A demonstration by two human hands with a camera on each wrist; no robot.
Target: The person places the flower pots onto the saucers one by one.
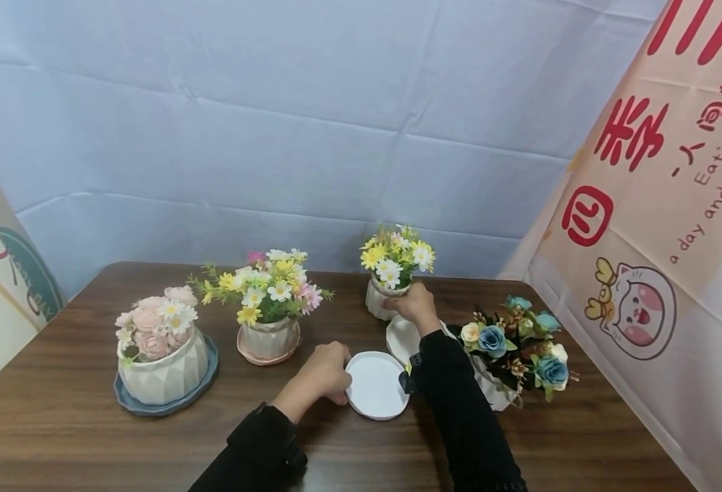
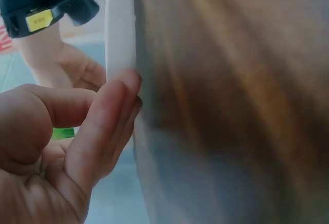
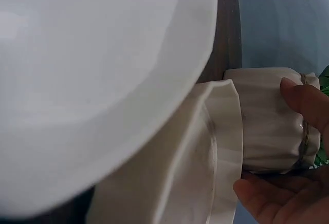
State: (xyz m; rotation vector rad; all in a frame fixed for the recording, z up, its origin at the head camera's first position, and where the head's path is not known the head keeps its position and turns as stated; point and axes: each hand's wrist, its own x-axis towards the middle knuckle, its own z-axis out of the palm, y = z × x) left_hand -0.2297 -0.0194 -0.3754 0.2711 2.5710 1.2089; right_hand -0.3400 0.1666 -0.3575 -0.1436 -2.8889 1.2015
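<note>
My left hand (image 1: 327, 372) pinches the left edge of a round white saucer (image 1: 377, 386) near the middle of the table. In the left wrist view, fingertips (image 2: 131, 80) lie on the saucer's rim, between it and the wood. Farther back, my right hand (image 1: 418, 307) grips a small whitish flowerpot (image 1: 378, 301) holding yellow and white daisies (image 1: 398, 256). The right wrist view shows the thumb (image 3: 295, 93) on the pot's side near its twine band and fingers below. A second, wavy-edged pale saucer (image 1: 400, 338) sits in front of this pot, partly hidden by my right arm.
To the right stands a white pot with blue and cream flowers (image 1: 515, 345). On the left are a daisy pot (image 1: 269, 338) on a pinkish saucer (image 1: 259, 359) and a faceted white pot (image 1: 164, 372) on a blue-grey saucer (image 1: 158, 410). Cloth (image 1: 275, 137) hangs behind the table.
</note>
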